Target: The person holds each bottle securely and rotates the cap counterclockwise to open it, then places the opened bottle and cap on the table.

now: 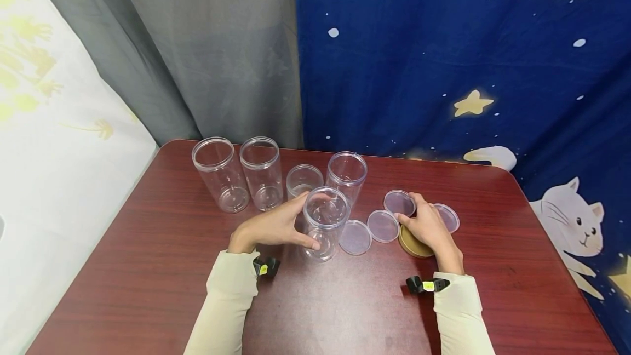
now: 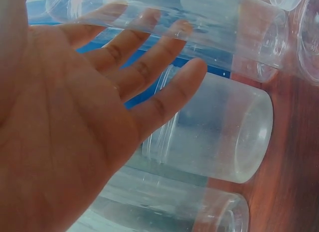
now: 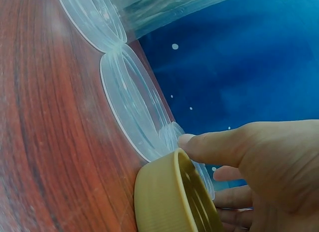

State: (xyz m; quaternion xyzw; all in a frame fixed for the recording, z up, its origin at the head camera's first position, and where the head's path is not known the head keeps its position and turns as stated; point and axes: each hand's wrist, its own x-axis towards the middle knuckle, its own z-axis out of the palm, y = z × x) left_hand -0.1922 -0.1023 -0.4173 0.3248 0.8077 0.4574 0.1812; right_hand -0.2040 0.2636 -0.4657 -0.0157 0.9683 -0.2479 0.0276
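Note:
Thumb and fingers of my left hand lie round a tall clear jar that stands upright, nearest me. In the left wrist view the fingers are long and spread, with the fingertips overlapping the jar's wall. Over on the right, my right hand has its thumb and a finger at the rim of a clear round lid. A gold lid lies partly under that palm. In the right wrist view the gold lid hides part of the clear lid behind it.
Two tall clear jars stand at the back left. A short clear jar and another tall jar are behind my left hand. More clear lids lie on the red-brown table.

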